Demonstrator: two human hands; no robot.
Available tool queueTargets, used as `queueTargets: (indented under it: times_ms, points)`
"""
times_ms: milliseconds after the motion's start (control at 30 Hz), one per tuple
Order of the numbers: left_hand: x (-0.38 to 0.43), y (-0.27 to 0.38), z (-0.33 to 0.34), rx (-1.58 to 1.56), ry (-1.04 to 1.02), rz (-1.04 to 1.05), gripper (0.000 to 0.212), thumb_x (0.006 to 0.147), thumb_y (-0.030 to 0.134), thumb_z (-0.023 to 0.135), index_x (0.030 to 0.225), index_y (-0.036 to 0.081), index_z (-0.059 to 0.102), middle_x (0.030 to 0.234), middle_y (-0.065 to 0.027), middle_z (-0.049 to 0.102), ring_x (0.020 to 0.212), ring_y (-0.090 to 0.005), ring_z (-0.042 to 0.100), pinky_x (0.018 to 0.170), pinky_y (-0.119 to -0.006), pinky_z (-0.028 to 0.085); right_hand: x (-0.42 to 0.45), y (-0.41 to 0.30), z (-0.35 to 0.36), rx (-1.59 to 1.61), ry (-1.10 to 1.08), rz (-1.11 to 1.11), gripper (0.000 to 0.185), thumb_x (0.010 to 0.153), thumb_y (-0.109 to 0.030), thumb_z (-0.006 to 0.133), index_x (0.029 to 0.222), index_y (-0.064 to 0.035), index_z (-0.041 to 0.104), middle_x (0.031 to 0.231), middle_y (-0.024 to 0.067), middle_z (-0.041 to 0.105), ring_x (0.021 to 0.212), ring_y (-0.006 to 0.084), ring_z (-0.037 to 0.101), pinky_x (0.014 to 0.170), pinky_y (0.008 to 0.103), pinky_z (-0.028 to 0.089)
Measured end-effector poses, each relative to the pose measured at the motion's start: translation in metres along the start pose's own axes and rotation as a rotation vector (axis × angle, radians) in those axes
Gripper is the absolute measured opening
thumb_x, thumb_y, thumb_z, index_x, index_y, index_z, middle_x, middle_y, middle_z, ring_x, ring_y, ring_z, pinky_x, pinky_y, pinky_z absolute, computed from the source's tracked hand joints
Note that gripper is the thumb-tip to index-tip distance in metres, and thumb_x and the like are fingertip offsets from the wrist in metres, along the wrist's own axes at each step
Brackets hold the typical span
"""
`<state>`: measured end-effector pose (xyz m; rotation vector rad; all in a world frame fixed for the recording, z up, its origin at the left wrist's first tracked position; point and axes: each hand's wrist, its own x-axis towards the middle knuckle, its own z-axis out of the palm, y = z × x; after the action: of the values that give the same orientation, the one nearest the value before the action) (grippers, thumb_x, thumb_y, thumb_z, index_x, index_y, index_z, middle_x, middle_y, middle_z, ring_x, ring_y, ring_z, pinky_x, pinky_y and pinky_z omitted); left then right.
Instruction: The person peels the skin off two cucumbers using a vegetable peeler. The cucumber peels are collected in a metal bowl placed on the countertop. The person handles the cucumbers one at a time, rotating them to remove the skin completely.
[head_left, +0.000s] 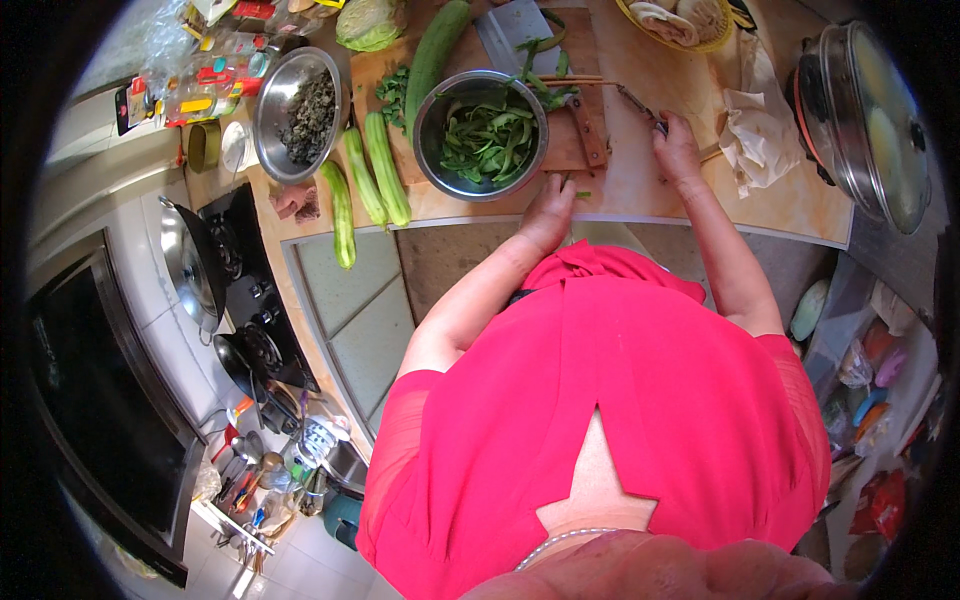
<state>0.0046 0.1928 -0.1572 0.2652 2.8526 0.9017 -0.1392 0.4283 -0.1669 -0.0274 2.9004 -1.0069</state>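
My left hand (551, 206) is at the counter's front edge, fingertips beside a wooden cutting board (551, 154) and a small green scrap. Whether it pinches anything is unclear. My right hand (677, 146), further right above the counter, grips a slender dark tool (636, 101), perhaps a peeler, pointing up and left. Its tip lies near thin wooden sticks (574, 79), probably chopsticks. Left of the board stands a steel bowl (421, 139) with green peelings (487, 142) in it. A cleaver blade (510, 30) lies on the board, and a riveted wooden handle (586, 133) shows below the greens.
Peeled gourds (386, 169) lie left of the bowl, with an unpeeled gourd (435, 52) behind. Another steel bowl (266, 120) holds a dark crumbly food. A lidded electric pan (862, 127) stands right, near a crumpled bag (757, 139). The gas stove (251, 285) is at left.
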Motion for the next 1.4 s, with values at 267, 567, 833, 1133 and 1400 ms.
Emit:
queueTargets:
  times_ms: [267, 567, 833, 1133, 1400]
  points:
    - [0.004, -0.007, 0.002, 0.038, -0.083, -0.013, 0.009, 0.083, 0.006, 0.051, 0.092, 0.003, 0.051, 0.096, -0.0191, 0.05, 0.086, -0.0422, 0.055, 0.07, -0.05, 0.047, -0.015, -0.026, -0.018, -0.218, 0.044, -0.302, 0.036, 0.079, -0.012, 0.06, 0.115, -0.0056, 0.058, 0.113, 0.0166, 0.058, 0.108, 0.0352, 0.054, 0.095, 0.0438, 0.043]
    - [0.002, -0.01, -0.014, -0.007, -0.149, -0.054, 0.015, 0.082, 0.005, 0.054, 0.097, 0.002, 0.051, 0.1, -0.0211, 0.049, 0.091, -0.0411, 0.053, 0.076, -0.048, 0.047, -0.046, -0.039, 0.015, -0.081, -0.093, -0.459, 0.038, 0.076, -0.008, 0.06, 0.114, -0.0059, 0.058, 0.112, 0.017, 0.054, 0.106, 0.0365, 0.051, 0.091, 0.0458, 0.044]
    - [-0.008, -0.008, -0.012, -0.093, -0.003, -0.061, 0.024, 0.082, 0.001, 0.056, 0.105, 0.002, 0.05, 0.106, -0.0222, 0.049, 0.095, -0.044, 0.052, 0.081, -0.049, 0.045, -0.069, -0.031, 0.023, -0.136, -0.16, -0.515, 0.043, 0.075, -0.007, 0.058, 0.118, -0.0042, 0.055, 0.108, 0.0159, 0.052, 0.101, 0.0363, 0.051, 0.085, 0.0461, 0.045]
    - [-0.046, -0.026, -0.019, -0.099, 0.168, 0.001, 0.047, 0.083, 0.002, 0.057, 0.128, -0.003, 0.046, 0.129, -0.0259, 0.044, 0.12, -0.0448, 0.042, 0.103, -0.045, 0.036, -0.113, -0.047, 0.015, -0.034, -0.271, -0.412, 0.044, 0.077, -0.009, 0.061, 0.119, -0.0001, 0.05, 0.112, 0.0181, 0.05, 0.102, 0.0386, 0.049, 0.088, 0.0462, 0.044]
    - [-0.075, -0.046, -0.029, 0.293, 0.283, -0.227, 0.06, 0.081, 0.013, 0.062, 0.135, -0.002, 0.04, 0.136, -0.0252, 0.04, 0.123, -0.0455, 0.041, 0.104, -0.046, 0.036, -0.132, -0.099, 0.053, -0.096, -0.164, -0.257, 0.05, 0.078, -0.007, 0.061, 0.125, 0.0007, 0.047, 0.118, 0.0207, 0.046, 0.108, 0.039, 0.047, 0.093, 0.0456, 0.042]
